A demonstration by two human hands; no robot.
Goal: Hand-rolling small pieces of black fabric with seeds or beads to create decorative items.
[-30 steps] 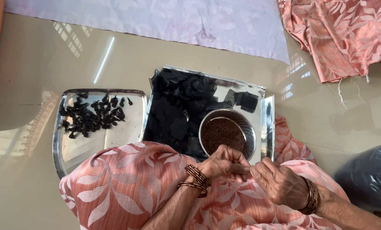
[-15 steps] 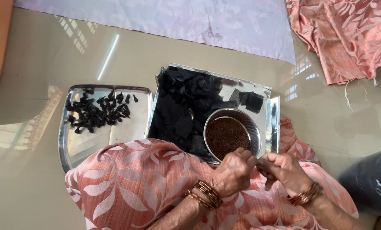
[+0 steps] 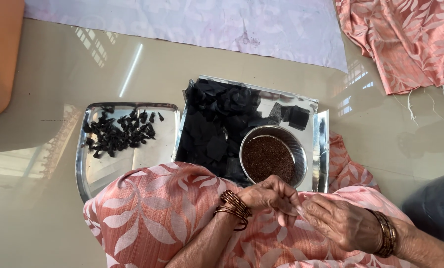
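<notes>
Setting: a home floor, serving as a sitting-down workspace. A glossy beige tiled floor (image 3: 58, 208) is reflecting window light; a pale lilac patterned cloth (image 3: 192, 22) is lying spread along the top edge. Two shiny steel trays (image 3: 132, 164) and a round steel bowl of dark brown seeds (image 3: 269, 158) are sitting directly on the floor (no table in use). A loose pink leaf-print fabric (image 3: 405, 39) is lying crumpled nearby.
</notes>
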